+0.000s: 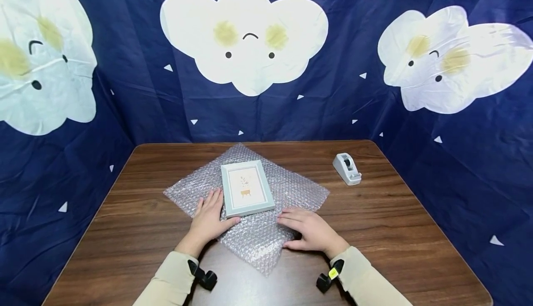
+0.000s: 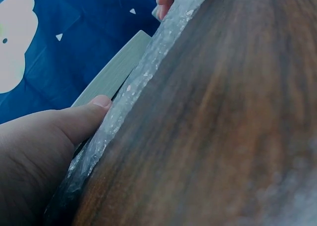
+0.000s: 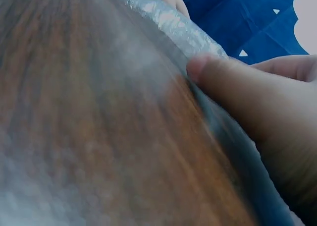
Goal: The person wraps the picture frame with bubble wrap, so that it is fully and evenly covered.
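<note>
A picture frame [image 1: 226, 190] with a pale blue border lies face up on a sheet of clear bubble wrap [image 1: 291, 183]. The sheet is turned so that one corner points at the person. My left hand [image 1: 208, 220] rests on the wrap at the picture frame's left side, fingers extended, its thumb along the near edge. In the left wrist view that thumb [image 2: 89, 114] lies right by the frame's side. To the right of the picture frame, my right hand [image 1: 310, 229] touches the wrap with relaxed fingers. Its thumb [image 3: 218, 72] lies at the sheet's edge in the right wrist view.
A white tape dispenser [image 1: 347, 169] stands at the back right of the brown wooden table [image 1: 395, 241]. Dark blue cloth [image 1: 137, 74] with white clouds surrounds the table's back and sides. Each sleeve carries a black wrist camera, such as the left camera [image 1: 204, 278].
</note>
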`<state>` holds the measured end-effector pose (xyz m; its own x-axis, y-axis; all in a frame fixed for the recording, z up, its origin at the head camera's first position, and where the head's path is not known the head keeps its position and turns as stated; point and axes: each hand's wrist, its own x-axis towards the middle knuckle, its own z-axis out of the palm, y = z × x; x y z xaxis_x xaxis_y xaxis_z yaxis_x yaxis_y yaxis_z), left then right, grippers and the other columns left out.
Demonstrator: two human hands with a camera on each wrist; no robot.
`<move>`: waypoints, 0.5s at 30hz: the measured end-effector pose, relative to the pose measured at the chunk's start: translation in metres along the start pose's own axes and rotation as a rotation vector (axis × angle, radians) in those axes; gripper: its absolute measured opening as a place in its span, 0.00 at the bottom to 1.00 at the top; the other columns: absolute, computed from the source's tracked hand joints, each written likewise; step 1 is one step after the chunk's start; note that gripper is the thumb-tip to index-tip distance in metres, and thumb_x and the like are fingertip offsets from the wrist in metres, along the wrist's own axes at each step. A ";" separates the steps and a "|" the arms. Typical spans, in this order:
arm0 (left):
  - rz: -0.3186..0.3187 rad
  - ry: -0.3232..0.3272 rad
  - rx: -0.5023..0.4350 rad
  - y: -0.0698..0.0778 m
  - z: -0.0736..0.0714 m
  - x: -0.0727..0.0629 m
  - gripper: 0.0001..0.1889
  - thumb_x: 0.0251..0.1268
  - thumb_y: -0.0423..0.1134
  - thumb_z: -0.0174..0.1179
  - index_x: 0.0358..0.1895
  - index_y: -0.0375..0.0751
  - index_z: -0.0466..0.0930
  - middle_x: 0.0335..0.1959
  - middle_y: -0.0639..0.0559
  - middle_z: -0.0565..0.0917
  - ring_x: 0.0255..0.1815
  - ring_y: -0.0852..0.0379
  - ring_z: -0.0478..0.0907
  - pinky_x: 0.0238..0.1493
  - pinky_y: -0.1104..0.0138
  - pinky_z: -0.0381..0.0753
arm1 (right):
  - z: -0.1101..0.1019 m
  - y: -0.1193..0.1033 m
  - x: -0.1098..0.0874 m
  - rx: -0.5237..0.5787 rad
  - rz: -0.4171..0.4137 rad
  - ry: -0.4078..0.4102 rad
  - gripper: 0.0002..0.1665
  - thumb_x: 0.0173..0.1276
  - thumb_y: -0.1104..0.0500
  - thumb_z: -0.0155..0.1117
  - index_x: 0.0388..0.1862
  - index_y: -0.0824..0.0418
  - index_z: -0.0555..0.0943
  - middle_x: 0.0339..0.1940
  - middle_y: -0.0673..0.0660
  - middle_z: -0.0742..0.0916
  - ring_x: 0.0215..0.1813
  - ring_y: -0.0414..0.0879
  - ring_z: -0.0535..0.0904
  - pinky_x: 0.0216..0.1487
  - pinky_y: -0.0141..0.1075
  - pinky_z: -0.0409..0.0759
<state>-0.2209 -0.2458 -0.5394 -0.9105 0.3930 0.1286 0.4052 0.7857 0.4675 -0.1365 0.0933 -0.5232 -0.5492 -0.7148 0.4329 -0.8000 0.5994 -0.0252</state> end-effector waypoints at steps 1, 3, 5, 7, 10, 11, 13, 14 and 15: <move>-0.001 -0.004 0.000 0.000 0.000 0.000 0.61 0.56 0.73 0.62 0.78 0.27 0.52 0.80 0.33 0.54 0.81 0.35 0.46 0.77 0.39 0.39 | 0.000 0.000 0.001 -0.002 -0.012 0.006 0.36 0.67 0.37 0.67 0.66 0.57 0.80 0.63 0.53 0.84 0.67 0.53 0.78 0.67 0.50 0.74; -0.001 -0.008 0.006 0.000 -0.001 0.001 0.61 0.56 0.73 0.62 0.78 0.27 0.52 0.80 0.34 0.54 0.81 0.35 0.45 0.77 0.39 0.39 | 0.000 0.001 0.001 -0.004 -0.024 0.010 0.33 0.67 0.42 0.69 0.67 0.57 0.80 0.63 0.53 0.84 0.67 0.53 0.78 0.67 0.50 0.74; 0.001 -0.006 0.011 0.001 -0.001 0.001 0.61 0.56 0.73 0.62 0.78 0.27 0.52 0.80 0.34 0.54 0.81 0.36 0.45 0.77 0.39 0.40 | -0.001 0.002 0.002 -0.006 -0.032 0.009 0.32 0.66 0.47 0.69 0.67 0.57 0.79 0.64 0.53 0.84 0.67 0.53 0.78 0.67 0.51 0.75; 0.002 -0.002 0.015 0.001 0.000 0.002 0.60 0.56 0.73 0.62 0.78 0.28 0.52 0.80 0.34 0.54 0.82 0.36 0.45 0.77 0.39 0.40 | -0.003 0.002 0.002 -0.009 -0.040 0.009 0.30 0.66 0.50 0.68 0.67 0.57 0.80 0.64 0.53 0.84 0.67 0.54 0.78 0.66 0.51 0.75; 0.007 0.012 0.016 0.001 0.000 0.001 0.59 0.57 0.72 0.62 0.78 0.28 0.52 0.80 0.34 0.55 0.81 0.36 0.46 0.77 0.39 0.40 | -0.004 0.002 0.004 0.003 -0.074 0.030 0.26 0.68 0.52 0.66 0.64 0.57 0.81 0.62 0.53 0.85 0.66 0.54 0.78 0.66 0.51 0.75; 0.007 0.019 0.017 0.001 0.000 0.001 0.58 0.58 0.72 0.61 0.78 0.28 0.53 0.80 0.35 0.56 0.81 0.36 0.47 0.77 0.40 0.40 | -0.004 0.002 0.005 0.015 -0.093 0.046 0.24 0.70 0.51 0.65 0.62 0.57 0.83 0.61 0.52 0.85 0.65 0.54 0.79 0.66 0.50 0.75; 0.006 0.037 0.015 0.001 -0.001 0.001 0.54 0.63 0.70 0.57 0.77 0.28 0.56 0.79 0.35 0.58 0.81 0.35 0.50 0.77 0.39 0.43 | -0.002 0.000 0.007 0.037 -0.145 0.093 0.21 0.72 0.51 0.63 0.59 0.56 0.85 0.58 0.52 0.87 0.63 0.54 0.81 0.65 0.49 0.77; 0.003 0.048 0.017 0.001 -0.001 0.001 0.52 0.66 0.69 0.55 0.77 0.28 0.57 0.79 0.35 0.59 0.80 0.35 0.51 0.76 0.39 0.45 | -0.002 -0.001 0.009 0.050 -0.174 0.119 0.19 0.73 0.50 0.63 0.57 0.56 0.86 0.57 0.52 0.87 0.61 0.54 0.82 0.64 0.49 0.77; -0.002 0.060 0.013 0.000 -0.001 0.002 0.49 0.69 0.67 0.53 0.77 0.29 0.59 0.78 0.35 0.60 0.79 0.35 0.53 0.76 0.39 0.46 | -0.001 -0.002 0.012 0.062 -0.205 0.145 0.18 0.73 0.51 0.63 0.56 0.57 0.86 0.55 0.52 0.88 0.60 0.54 0.83 0.63 0.49 0.78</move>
<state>-0.2223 -0.2456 -0.5377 -0.9146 0.3620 0.1802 0.4038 0.7927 0.4568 -0.1410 0.0837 -0.5174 -0.3371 -0.7574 0.5593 -0.9070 0.4205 0.0229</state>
